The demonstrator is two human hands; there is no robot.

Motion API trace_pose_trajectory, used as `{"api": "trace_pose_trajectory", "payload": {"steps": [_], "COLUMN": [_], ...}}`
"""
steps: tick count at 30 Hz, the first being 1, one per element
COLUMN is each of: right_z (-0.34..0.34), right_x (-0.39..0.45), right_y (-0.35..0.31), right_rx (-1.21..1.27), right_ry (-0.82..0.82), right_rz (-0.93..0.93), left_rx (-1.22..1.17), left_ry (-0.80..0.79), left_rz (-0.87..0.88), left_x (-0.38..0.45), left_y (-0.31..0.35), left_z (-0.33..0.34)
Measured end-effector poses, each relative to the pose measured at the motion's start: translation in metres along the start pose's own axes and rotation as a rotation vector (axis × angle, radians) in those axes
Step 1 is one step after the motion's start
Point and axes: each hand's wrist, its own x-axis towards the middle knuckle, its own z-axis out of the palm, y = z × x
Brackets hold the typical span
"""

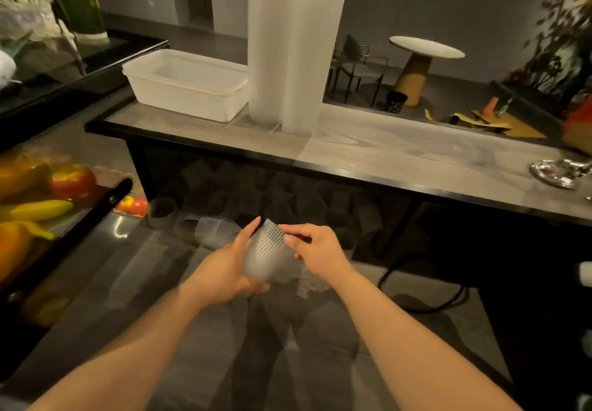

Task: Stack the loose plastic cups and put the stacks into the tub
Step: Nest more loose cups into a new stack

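My left hand (pixel 224 269) grips a short stack of clear ribbed plastic cups (pixel 261 258) from below and the side, tilted with its mouth up to the right. My right hand (pixel 317 250) pinches the rim of the top cup at the stack's mouth. Several loose clear cups (pixel 208 228) lie on the lower work surface beyond my hands, and more show dimly in the dark space under the counter. The white plastic tub (pixel 189 90) stands open on the raised counter at the far left. Two tall cup stacks (pixel 288 42) rise beside it on its right.
The wooden counter (pixel 400 154) with a black edge runs across the view above the work surface. A display case with fruit (pixel 41 199) stands at the left. A shiny metal dish (pixel 557 172) sits at the counter's right end. A black cable (pixel 426 305) trails at lower right.
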Motion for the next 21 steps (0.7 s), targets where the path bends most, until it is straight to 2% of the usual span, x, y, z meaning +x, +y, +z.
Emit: {"api": "trace_pose_trajectory", "payload": {"steps": [7, 9, 11, 14, 17, 21], "right_z": [-0.005, -0.009, -0.018, -0.036, -0.051, -0.065], "right_x": [0.002, 0.004, 0.008, 0.010, 0.013, 0.025], "right_y": [0.005, 0.007, 0.019, 0.052, 0.088, 0.115], "right_rx": [-0.244, -0.216, -0.239, -0.534, -0.753, -0.908], "right_ry": [-0.173, -0.211, -0.134, -0.031, -0.135, -0.268], "right_rz": [-0.081, -0.029, 0.073, 0.183, 0.282, 0.399], "left_rx": [0.039, 0.051, 0.013, -0.032, -0.064, -0.086], "left_ry": [-0.013, -0.029, -0.035, -0.037, -0.038, -0.014], "left_rz": [-0.010, -0.024, -0.058, -0.106, -0.125, -0.153], "left_x": [0.009, 0.010, 0.011, 0.012, 0.011, 0.009], "left_y": [0.002, 0.002, 0.003, 0.004, 0.006, 0.012], "left_z": [0.007, 0.010, 0.011, 0.013, 0.014, 0.018]}}
